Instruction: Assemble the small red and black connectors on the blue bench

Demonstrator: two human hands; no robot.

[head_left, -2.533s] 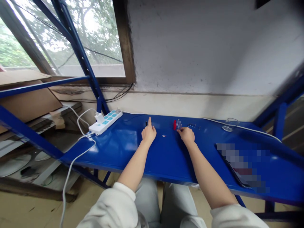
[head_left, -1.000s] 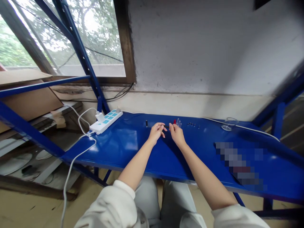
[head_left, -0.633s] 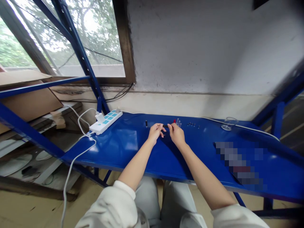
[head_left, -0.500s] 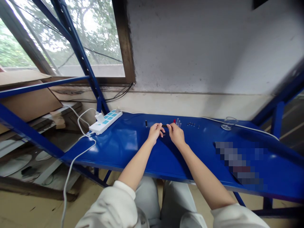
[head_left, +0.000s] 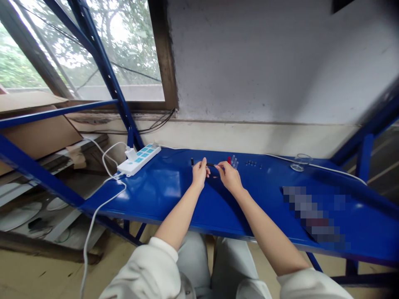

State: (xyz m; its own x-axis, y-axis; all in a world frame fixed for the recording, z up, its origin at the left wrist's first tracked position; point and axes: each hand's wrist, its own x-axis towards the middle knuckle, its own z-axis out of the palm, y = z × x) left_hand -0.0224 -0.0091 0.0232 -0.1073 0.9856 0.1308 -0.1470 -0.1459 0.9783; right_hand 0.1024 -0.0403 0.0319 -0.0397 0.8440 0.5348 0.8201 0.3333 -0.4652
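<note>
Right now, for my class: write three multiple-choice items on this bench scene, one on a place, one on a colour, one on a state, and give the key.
1. What lies between the left hand and the right hand?
A a coin
B a thin dark rod
C a folded cloth

2. What colour is the bench top?
A blue
B green
C grey

3. What is the state of the white power strip?
A hanging off the bench
B no plug in it
C a white plug in it

Key:
1 B, the rod spans the gap between the fingers.
2 A, the surface shows blue along its length.
3 C, the plug stands on the strip's near-window end.
</note>
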